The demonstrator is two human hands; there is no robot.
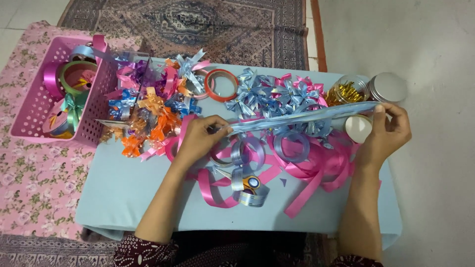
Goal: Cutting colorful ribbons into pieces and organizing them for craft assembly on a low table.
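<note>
Several rolls of coloured ribbon sat in a pink perforated basket [34,106] at the far left, resting on a flowered cloth [29,188] just beside the worktop [123,198], close enough to reach without crowding the working area. Next to it, a heap of finished ribbon bows [148,106] in orange, purple, blue and pink lay piled near the back edge, apparently pushed aside to leave the front free. A red-rimmed tape roll [221,85] lay behind them.

The left hand [198,141] pinched one end of a pale blue ribbon strip [297,118], fingers closed tightly on it. The strip ran taut above a cluster of light blue bows [267,94] and loose pink ribbon [316,170], lifted clear so it would not tangle with them. Small scissors [250,183] lay near the front, between the forearms, within easy grasp.

The right hand [388,131] gripped the strip's other end, fingers shut around it, stretching it straight. Behind that hand stood a jar of gold pieces [349,90] with its silver lid [388,87] set beside it.
</note>
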